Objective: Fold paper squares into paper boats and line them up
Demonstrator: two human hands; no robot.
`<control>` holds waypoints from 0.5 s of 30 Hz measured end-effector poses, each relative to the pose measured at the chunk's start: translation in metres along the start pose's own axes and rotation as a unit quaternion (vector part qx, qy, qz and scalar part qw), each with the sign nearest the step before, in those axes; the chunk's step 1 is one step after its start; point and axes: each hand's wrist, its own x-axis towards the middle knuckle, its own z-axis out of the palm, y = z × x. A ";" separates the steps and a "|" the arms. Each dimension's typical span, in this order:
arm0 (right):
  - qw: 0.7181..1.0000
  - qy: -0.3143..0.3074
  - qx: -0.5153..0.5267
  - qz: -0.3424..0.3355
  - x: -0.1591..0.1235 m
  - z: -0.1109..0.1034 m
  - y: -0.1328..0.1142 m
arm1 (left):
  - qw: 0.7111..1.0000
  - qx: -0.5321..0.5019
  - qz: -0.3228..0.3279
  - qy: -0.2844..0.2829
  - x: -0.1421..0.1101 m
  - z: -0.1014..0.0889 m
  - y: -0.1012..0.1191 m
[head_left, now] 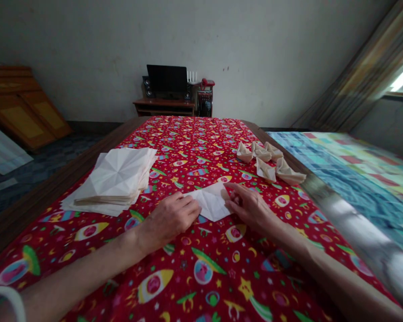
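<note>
A partly folded sheet of white paper (212,201) lies on the red patterned cloth (201,277), between my two hands. My left hand (177,213) has its fingers curled over the sheet's left end. At the other end, my right hand (246,203) pinches the paper's right edge between thumb and fingers. To the left sits a stack of creased paper sheets (117,172), the top one marked with fold lines that radiate from its middle. Several folded paper boats (265,154) stand in a group beyond my right hand.
A monitor (167,79) stands on a low desk (164,103) against the far wall. Along the table's right side is a bed with a blue patterned cover (356,192). A wooden cabinet (23,107) stands at the left.
</note>
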 end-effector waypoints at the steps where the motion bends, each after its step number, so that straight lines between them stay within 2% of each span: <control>1: 1.000 -0.003 0.019 0.022 -0.002 0.000 0.000 | 1.000 0.009 -0.007 0.008 0.004 0.003 -0.005; 4: 0.995 -0.002 0.062 0.074 -0.012 0.002 -0.004 | 0.999 0.013 -0.024 0.018 0.016 0.014 -0.019; 8: 0.995 -0.026 0.070 0.067 -0.030 -0.002 -0.023 | 0.995 -0.082 -0.049 0.021 0.021 0.024 -0.023; 11: 0.997 -0.068 0.031 0.009 -0.040 -0.009 -0.038 | 0.984 -0.164 -0.065 0.035 0.014 0.024 -0.010; 15: 0.987 -0.066 -0.133 -0.061 -0.040 -0.015 -0.045 | 0.976 -0.199 -0.075 0.051 0.002 0.019 0.008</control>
